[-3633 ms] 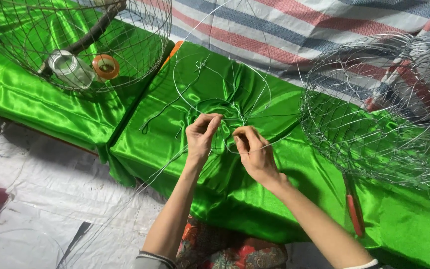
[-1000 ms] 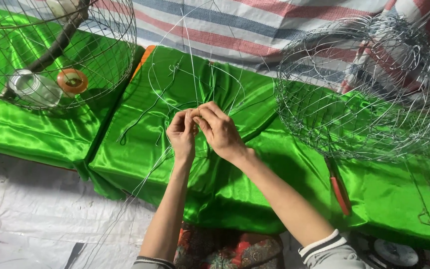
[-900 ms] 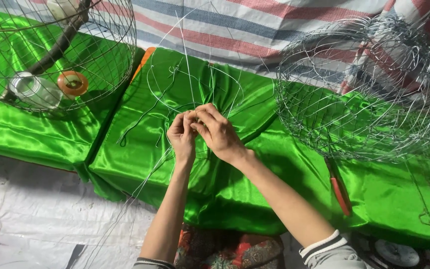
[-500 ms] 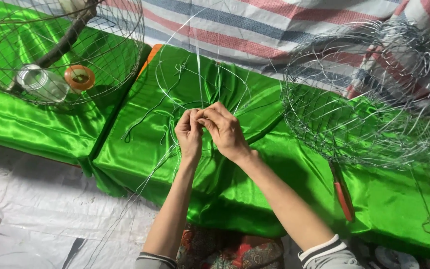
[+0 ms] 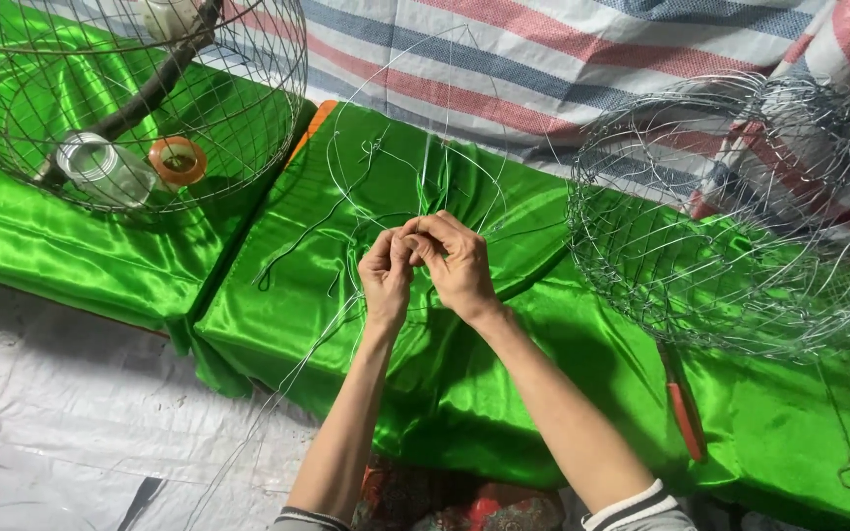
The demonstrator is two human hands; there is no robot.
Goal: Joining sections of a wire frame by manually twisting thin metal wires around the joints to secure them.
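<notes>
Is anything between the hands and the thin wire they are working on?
Nothing visible. The left hand and right hand meet over the green cloth, fingertips pinched right on the thin wire. The wire baskets sit off to the sides.

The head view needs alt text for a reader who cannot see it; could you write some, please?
Two bare hands, left hand and right hand, pinch thin wire together over green satin cloth. Wire baskets sit at either side.

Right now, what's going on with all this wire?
A person has both hands together over a green cloth, the left hand and right hand pinching thin wire of a half-made frame. A finished wire basket sits to the right, another wire cage at upper left.
</notes>
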